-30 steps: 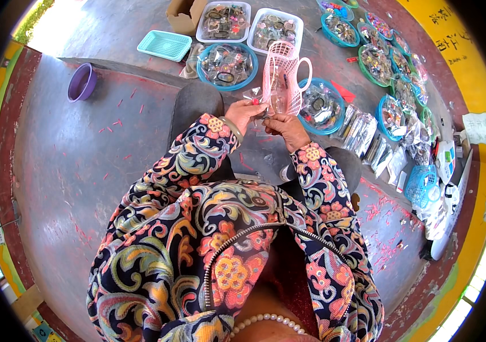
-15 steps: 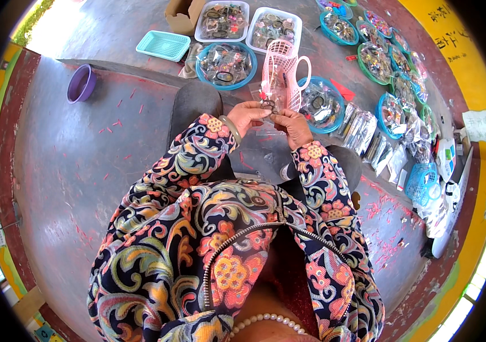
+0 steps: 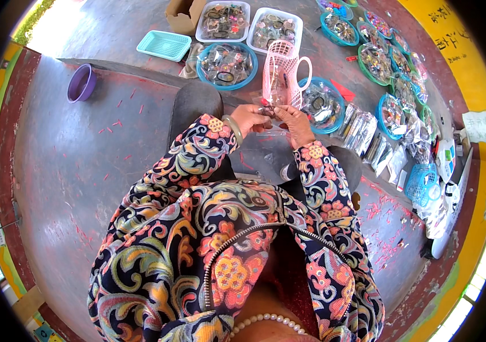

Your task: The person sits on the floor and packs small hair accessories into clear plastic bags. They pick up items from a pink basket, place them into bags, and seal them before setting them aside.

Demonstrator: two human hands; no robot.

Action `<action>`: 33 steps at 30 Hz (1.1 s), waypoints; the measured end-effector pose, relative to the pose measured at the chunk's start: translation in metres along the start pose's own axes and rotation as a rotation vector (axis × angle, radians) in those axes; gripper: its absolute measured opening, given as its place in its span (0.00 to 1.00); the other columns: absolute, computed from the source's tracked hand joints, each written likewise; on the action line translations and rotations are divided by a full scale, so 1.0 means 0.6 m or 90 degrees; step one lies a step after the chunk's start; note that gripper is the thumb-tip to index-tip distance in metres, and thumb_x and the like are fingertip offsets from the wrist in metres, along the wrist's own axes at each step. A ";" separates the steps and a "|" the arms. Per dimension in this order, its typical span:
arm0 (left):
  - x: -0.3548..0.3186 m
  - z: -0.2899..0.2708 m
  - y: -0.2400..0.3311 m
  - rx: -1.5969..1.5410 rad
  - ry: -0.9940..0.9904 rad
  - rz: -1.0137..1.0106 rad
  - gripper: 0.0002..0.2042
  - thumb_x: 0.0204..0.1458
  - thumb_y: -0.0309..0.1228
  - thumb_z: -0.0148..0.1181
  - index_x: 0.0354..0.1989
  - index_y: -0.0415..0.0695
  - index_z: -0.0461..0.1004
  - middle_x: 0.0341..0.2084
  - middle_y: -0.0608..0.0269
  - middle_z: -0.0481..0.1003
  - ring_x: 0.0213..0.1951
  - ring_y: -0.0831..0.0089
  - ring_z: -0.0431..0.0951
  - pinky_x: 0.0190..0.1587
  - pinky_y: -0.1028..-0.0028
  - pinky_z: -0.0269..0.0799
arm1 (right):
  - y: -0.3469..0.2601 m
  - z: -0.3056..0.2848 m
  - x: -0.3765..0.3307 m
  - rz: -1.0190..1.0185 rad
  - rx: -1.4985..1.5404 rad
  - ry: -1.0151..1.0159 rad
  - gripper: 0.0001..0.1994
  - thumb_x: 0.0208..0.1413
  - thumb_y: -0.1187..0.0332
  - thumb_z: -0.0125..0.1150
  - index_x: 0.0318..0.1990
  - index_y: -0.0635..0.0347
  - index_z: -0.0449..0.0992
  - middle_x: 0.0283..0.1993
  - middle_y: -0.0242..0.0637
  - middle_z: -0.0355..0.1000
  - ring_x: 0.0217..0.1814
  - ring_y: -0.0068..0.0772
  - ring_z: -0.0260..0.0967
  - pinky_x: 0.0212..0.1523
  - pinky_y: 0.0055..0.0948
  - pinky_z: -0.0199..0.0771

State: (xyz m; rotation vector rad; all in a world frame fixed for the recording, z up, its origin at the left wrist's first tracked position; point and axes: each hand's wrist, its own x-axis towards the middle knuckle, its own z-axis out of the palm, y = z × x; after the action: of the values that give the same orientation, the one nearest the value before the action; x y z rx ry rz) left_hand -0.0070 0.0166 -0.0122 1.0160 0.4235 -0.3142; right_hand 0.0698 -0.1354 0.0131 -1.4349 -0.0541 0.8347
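Observation:
Just this side of a pink openwork plastic basket [image 3: 281,77], my two hands meet in front of my body. Between their fingertips is a small dark hair tie [image 3: 267,110] with a red ornament at its top. My left hand [image 3: 248,119], a bangle at its wrist, pinches it from one side. From the other side my right hand [image 3: 294,122] has thumb and fingers closed on it. Thin clear plastic shows around the hair tie, but its outline is hard to make out.
Blue round baskets [image 3: 227,66] of bagged hair ties flank the pink basket, with white trays [image 3: 223,21] behind. An empty turquoise tray [image 3: 163,45] and a purple bowl [image 3: 81,83] stand left. Clear packets [image 3: 358,126] and more filled baskets [image 3: 375,62] lie right.
Both hands have shifted slightly and their fingers have re-gripped the hair tie. The red ornament now sits lower, nearer the fingertips.

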 end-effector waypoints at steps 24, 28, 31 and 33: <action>0.000 0.011 -0.006 -0.074 -0.004 0.036 0.09 0.49 0.25 0.52 0.37 0.32 0.68 0.32 0.58 0.72 0.33 0.71 0.75 0.38 0.75 0.73 | 0.015 -0.009 0.004 0.012 0.064 -0.074 0.07 0.46 0.67 0.59 0.30 0.61 0.73 0.24 0.27 0.69 0.23 0.15 0.62 0.26 0.15 0.60; 0.002 0.007 -0.009 -0.049 -0.031 0.016 0.09 0.48 0.25 0.53 0.36 0.33 0.69 0.31 0.58 0.72 0.34 0.72 0.75 0.38 0.76 0.73 | 0.017 -0.011 0.004 0.007 0.076 -0.068 0.08 0.45 0.67 0.60 0.29 0.63 0.74 0.24 0.29 0.71 0.24 0.16 0.64 0.28 0.16 0.62; 0.001 0.013 -0.008 -0.073 -0.033 0.008 0.09 0.48 0.24 0.54 0.37 0.33 0.69 0.32 0.59 0.72 0.35 0.72 0.75 0.38 0.77 0.72 | 0.017 -0.013 0.002 -0.002 0.093 -0.057 0.07 0.45 0.69 0.60 0.28 0.64 0.75 0.25 0.31 0.72 0.25 0.18 0.66 0.28 0.17 0.64; -0.001 0.013 -0.006 -0.085 -0.035 0.007 0.09 0.48 0.24 0.54 0.37 0.34 0.69 0.32 0.60 0.72 0.35 0.72 0.75 0.39 0.78 0.72 | 0.020 -0.017 0.002 0.005 0.099 -0.064 0.06 0.45 0.71 0.60 0.28 0.65 0.75 0.26 0.33 0.72 0.25 0.19 0.66 0.28 0.18 0.65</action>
State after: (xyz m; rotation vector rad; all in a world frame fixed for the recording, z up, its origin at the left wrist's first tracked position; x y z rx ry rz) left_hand -0.0075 0.0082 -0.0108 0.8779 0.3848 -0.2996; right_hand 0.0701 -0.1446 0.0001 -1.2470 -0.0586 0.8986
